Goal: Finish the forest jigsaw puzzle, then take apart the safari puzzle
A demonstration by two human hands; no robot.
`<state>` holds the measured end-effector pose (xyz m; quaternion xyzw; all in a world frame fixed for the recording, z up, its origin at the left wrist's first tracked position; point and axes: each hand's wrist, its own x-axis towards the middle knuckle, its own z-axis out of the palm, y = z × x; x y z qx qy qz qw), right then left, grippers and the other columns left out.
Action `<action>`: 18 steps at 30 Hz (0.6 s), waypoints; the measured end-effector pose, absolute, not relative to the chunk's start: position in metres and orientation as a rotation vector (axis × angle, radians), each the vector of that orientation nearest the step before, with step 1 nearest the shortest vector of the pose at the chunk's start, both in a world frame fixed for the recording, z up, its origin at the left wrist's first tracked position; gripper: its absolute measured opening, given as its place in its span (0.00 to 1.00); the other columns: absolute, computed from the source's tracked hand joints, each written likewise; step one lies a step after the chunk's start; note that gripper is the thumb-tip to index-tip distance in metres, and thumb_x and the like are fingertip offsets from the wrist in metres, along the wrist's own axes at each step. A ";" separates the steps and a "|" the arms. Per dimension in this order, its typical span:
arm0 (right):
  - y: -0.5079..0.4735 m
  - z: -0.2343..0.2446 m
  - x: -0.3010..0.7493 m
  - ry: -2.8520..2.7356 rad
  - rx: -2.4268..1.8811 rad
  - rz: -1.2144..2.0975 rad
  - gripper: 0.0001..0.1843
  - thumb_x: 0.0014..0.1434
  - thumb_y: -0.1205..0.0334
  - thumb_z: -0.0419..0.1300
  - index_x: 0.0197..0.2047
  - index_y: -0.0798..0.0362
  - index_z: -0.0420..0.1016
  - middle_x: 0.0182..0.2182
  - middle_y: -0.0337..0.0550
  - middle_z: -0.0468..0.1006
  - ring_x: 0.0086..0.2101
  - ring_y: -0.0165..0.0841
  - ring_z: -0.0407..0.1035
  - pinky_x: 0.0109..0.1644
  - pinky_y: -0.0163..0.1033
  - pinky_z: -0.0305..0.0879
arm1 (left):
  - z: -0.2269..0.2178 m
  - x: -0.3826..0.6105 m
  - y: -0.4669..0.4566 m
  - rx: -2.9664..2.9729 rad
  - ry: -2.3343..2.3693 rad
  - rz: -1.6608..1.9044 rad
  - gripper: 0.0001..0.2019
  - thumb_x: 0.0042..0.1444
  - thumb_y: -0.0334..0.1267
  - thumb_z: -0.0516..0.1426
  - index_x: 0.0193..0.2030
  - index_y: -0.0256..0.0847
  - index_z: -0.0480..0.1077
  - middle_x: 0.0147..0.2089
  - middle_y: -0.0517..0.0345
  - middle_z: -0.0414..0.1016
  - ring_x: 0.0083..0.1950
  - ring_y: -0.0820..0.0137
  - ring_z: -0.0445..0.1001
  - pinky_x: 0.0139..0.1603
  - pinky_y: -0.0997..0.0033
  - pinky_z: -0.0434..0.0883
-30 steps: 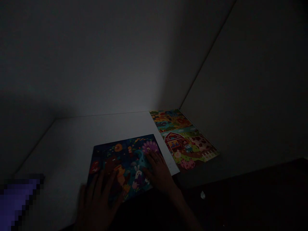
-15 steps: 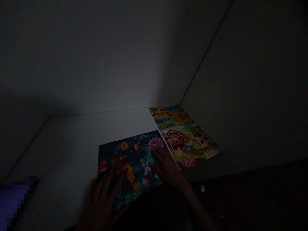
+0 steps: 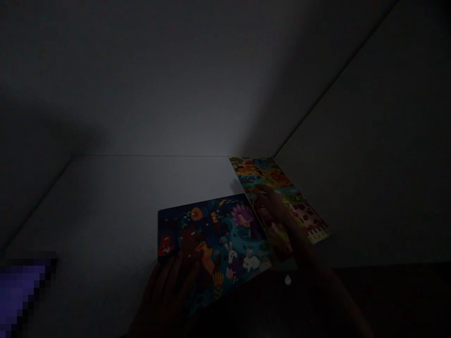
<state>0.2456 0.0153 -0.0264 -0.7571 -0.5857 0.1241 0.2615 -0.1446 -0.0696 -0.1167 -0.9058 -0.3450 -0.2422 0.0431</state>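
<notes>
A dark blue picture board (image 3: 207,234) with forest animals, among them a bear, rabbits and a peacock, lies at a slight angle on the white surface. My left hand (image 3: 169,286) rests on its lower left part, fingers spread. To its right are two brighter pictures: a farm scene (image 3: 306,213) with a cow and a fence, and behind that a savanna scene (image 3: 264,171) with animals. Over the left part of the farm picture is my right hand (image 3: 273,204), its fingers pointing left and nothing visible in them. Whether it touches the picture is too dark to tell.
A pale wall (image 3: 158,94) rises behind the white surface (image 3: 116,197), and another wall (image 3: 380,155) stands on the right. A small shiny object (image 3: 288,280) shows in the dark area below the pictures. A blurred-out purple patch (image 3: 21,286) sits at lower left.
My right hand has lifted off the forest board and moved right, over the farm picture. My left hand stays on the board. The view has shifted slightly.
</notes>
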 end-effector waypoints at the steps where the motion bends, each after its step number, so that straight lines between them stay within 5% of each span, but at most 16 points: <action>1: 0.031 -0.028 0.257 -1.566 -2.087 0.280 0.26 0.66 0.48 0.52 0.57 0.58 0.73 0.55 0.58 0.77 0.52 0.46 0.73 0.57 0.53 0.69 | -0.115 -0.144 -0.070 -2.776 -1.065 -0.745 0.38 0.52 0.47 0.58 0.71 0.49 0.56 0.68 0.48 0.65 0.68 0.53 0.61 0.70 0.53 0.53; 9: 0.061 -0.045 0.270 -1.783 -1.961 0.151 0.25 0.66 0.44 0.52 0.56 0.52 0.74 0.55 0.54 0.77 0.56 0.45 0.70 0.62 0.53 0.65 | -0.106 -0.141 -0.074 -2.831 -1.140 -0.812 0.32 0.58 0.49 0.57 0.69 0.47 0.60 0.68 0.47 0.63 0.68 0.54 0.60 0.72 0.52 0.51; 18: -0.045 -0.041 0.188 -2.029 -1.915 0.359 0.29 0.68 0.46 0.53 0.69 0.44 0.62 0.68 0.48 0.61 0.67 0.45 0.55 0.69 0.57 0.56 | -0.112 -0.138 -0.079 -2.906 -1.243 -0.823 0.35 0.58 0.55 0.58 0.71 0.48 0.58 0.71 0.41 0.58 0.71 0.50 0.57 0.70 0.44 0.54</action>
